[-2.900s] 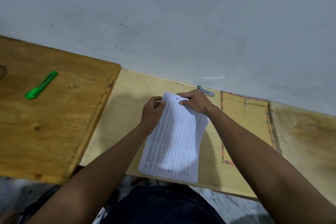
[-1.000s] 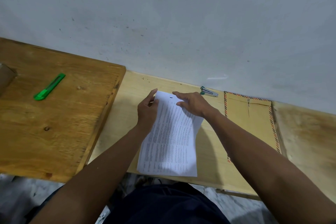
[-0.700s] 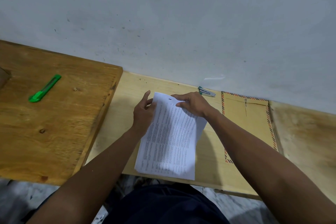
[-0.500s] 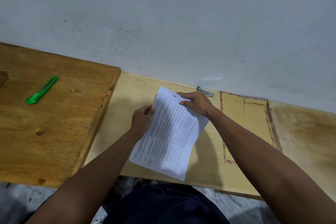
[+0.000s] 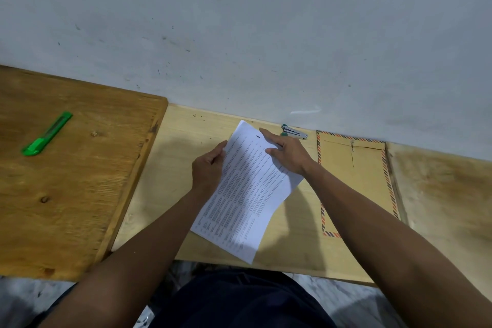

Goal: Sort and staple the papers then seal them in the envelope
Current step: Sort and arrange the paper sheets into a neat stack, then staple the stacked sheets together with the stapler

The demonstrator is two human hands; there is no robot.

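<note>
Pale, scuffed wall (image 5: 266, 34) backs 2 wooden surfaces: a darker grained board (image 5: 80, 194) on the left and a lighter plywood desk (image 5: 170, 181) butted against it. On the board lies a green utility knife (image 5: 46, 133), well apart from everything else. By the wall rests a small metal stapler (image 5: 294, 132), just beside a flat brown envelope (image 5: 356, 176) with striped edging, partly hidden by the right forearm. Between them, the printed papers (image 5: 247, 194) tilt over the desk's near edge. Left hand (image 5: 209, 168) pinches their left edge with curled fingers; right hand (image 5: 287, 153) presses their top with straight fingers.
</note>
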